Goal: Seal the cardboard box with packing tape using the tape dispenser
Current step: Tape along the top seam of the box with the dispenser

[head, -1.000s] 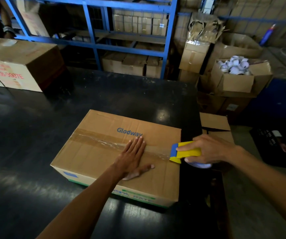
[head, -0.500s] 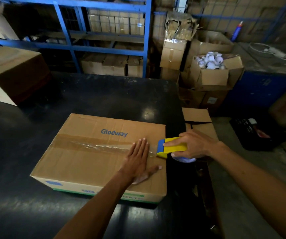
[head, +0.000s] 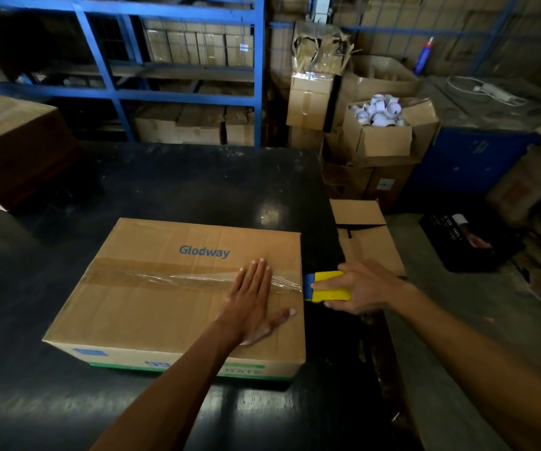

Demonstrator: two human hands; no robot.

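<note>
Left hand [head: 252, 299] flat on taped box [head: 152, 307]; right hand [head: 362, 288] grips dispenser [head: 327, 287] at its edge

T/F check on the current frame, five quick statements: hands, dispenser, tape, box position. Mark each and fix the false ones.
1. The left hand lies flat, palm down, on top of the cardboard box. True.
2. The right hand holds the tape dispenser over the middle of the box top. False: the dispenser is at the box's right edge, just past it.
3. A strip of clear tape runs across the box top. True.
4. The box's printed word reads "Fragile". False: it reads "Glodway".
5. The box sits on a dark table. True.
</note>
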